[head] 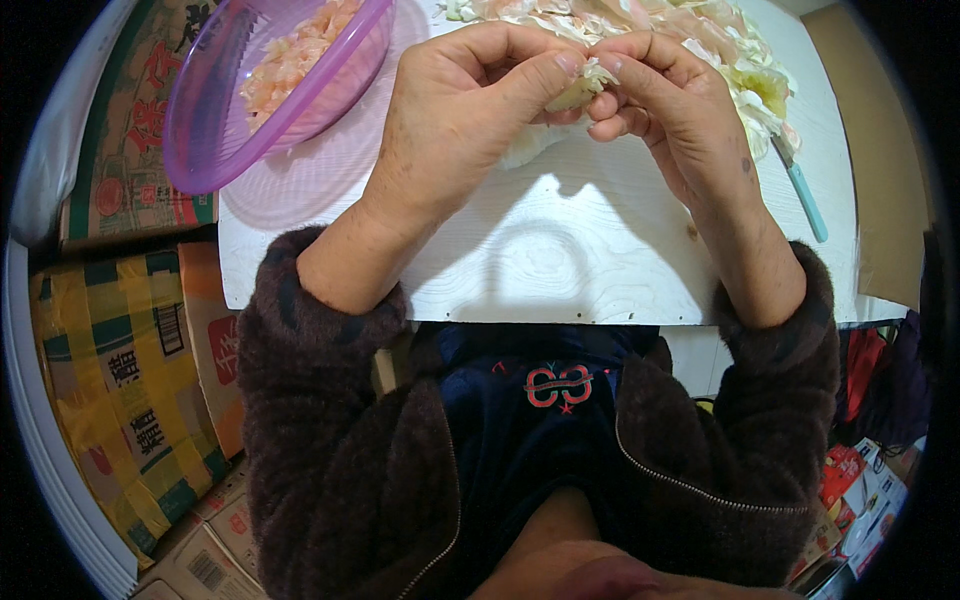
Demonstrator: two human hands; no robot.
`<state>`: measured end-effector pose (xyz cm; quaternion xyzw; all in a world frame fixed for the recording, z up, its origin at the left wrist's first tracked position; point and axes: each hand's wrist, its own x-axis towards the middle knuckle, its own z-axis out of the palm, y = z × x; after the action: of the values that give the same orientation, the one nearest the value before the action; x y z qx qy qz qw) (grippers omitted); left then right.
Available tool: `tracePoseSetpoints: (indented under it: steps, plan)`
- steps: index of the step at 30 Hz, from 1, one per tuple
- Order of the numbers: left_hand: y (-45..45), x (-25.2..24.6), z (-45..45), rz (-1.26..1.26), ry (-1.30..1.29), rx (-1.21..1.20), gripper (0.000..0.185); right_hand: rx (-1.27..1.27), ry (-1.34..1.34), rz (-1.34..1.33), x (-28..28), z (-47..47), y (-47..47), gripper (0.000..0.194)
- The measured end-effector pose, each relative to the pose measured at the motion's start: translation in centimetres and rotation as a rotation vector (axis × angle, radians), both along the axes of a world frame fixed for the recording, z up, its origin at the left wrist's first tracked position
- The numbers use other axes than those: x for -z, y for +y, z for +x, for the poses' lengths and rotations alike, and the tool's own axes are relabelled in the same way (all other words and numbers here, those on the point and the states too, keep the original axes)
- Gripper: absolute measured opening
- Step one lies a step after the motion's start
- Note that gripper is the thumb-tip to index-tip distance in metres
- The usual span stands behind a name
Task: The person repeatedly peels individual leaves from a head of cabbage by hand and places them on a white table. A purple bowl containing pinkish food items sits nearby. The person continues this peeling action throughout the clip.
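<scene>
Near the top centre, my left hand [465, 112] and my right hand [675, 112] meet, their thumbs and forefingers pinching a small pale yellow-white piece [586, 86], which looks like citrus membrane or pulp. The fingers hide part of it. Below them a whitish piece [532, 146] lies on the white wooden table [540, 262]. At upper left a purple plastic basket [180, 150] is tilted and holds loose pinkish-orange pulp [281, 79], probably pomelo. Behind and beside my right hand is a heap of pale peelings [705, 26]. A knife with a teal handle [807, 201] lies at its edge.
A pink ribbed tray or lid [277, 199] lies under the basket. Cardboard boxes [127, 375] stand left of the table, some taped. A cardboard panel [885, 150] borders the right side. The table's near edge runs just before my body.
</scene>
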<state>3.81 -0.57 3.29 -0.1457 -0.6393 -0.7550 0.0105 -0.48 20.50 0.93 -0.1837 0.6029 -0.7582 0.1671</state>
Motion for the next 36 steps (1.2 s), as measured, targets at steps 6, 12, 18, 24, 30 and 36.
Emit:
tracePoseSetpoints:
  steps: [6,12,18,24,30,36]
  plan:
    - [-0.7,0.3,-0.6,-0.026,0.014,-0.06,0.022,0.098,-0.075,-0.119,0.1,0.0,0.0,0.031]
    - [-0.7,0.3,-0.6,-0.041,-0.133,-0.112,0.019,-0.008,-0.059,-0.189,-0.5,0.9,-0.5,0.03]
    - [0.0,0.3,-0.1,-0.166,0.139,-0.163,0.015,0.068,0.001,-0.104,-0.5,1.3,-1.0,0.031]
    - [0.2,0.7,0.0,-0.109,0.175,-0.067,0.014,0.063,0.061,-0.071,-0.4,1.5,-1.0,0.027]
    - [-0.4,0.2,0.0,0.003,-0.009,-0.021,0.02,0.087,0.069,-0.05,-0.2,1.3,-0.7,0.022]
    - [-0.2,-0.1,-0.5,0.21,-0.261,0.017,0.027,0.039,0.043,-0.074,0.1,0.7,-0.4,0.02]
